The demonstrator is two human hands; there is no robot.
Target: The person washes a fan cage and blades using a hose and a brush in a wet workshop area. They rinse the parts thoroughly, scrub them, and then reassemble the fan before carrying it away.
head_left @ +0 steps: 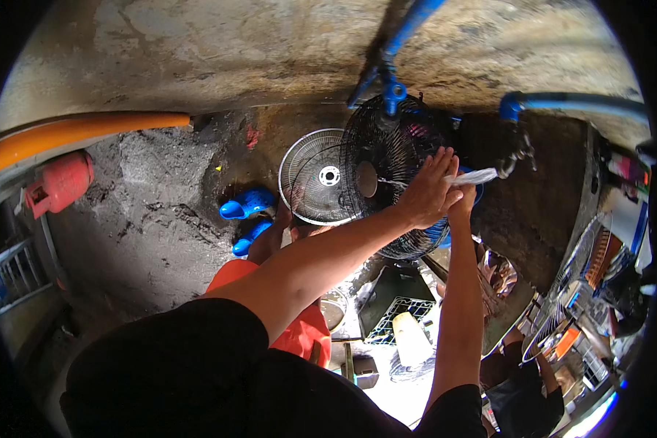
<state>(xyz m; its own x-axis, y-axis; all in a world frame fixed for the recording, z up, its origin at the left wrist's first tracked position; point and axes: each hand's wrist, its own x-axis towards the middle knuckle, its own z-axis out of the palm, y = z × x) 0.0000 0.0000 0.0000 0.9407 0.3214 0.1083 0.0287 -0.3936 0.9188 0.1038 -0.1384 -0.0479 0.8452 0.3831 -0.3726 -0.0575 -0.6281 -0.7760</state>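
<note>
Hands [428, 191] close together — arms [461, 306] outstretched, near black fan grille [396, 162]

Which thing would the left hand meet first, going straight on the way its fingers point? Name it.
Probably the outer rim of the black fan cover, just past the fingertips of the left hand; if the hand passes above it, the wall. Depth is unclear.

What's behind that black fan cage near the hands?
Behind the black fan cage, a pale fan grille shows past the cage's left edge, and something blue at its lower right. The cage and the left hand obscure the rest, so I can't tell what else is there.
</note>
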